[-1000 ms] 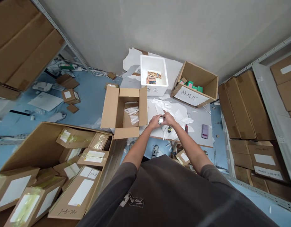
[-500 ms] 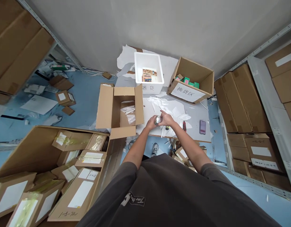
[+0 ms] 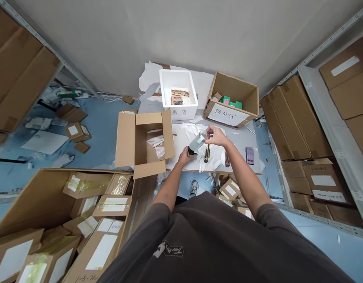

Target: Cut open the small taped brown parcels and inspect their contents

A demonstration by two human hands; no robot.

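My left hand (image 3: 185,156) is closed around a small dark container (image 3: 192,152) low over the front part of the table. A pale blue-grey, translucent cylinder-like piece (image 3: 197,143) slants up and to the right from its top. The fingers of my right hand (image 3: 214,136) pinch the upper end of this pale piece; its exact kind is unclear. Just below my right hand lies a yellow-and-black utility knife (image 3: 207,153) on crumpled white paper (image 3: 218,154). A red-handled tool (image 3: 227,159) rests farther right, beside a phone (image 3: 250,156).
An open cardboard box (image 3: 127,139) stands at left, with white wrapping inside. Behind are a white foam box (image 3: 181,113) holding packets and a labelled carton (image 3: 250,107) with green boxes. A large carton of parcels (image 3: 56,188) sits lower left; shelves (image 3: 319,114) flank the right.
My right hand has moved up and right, drawing the pale piece along. My left hand has shifted slightly down and left with the dark container. The utility knife now shows more fully.
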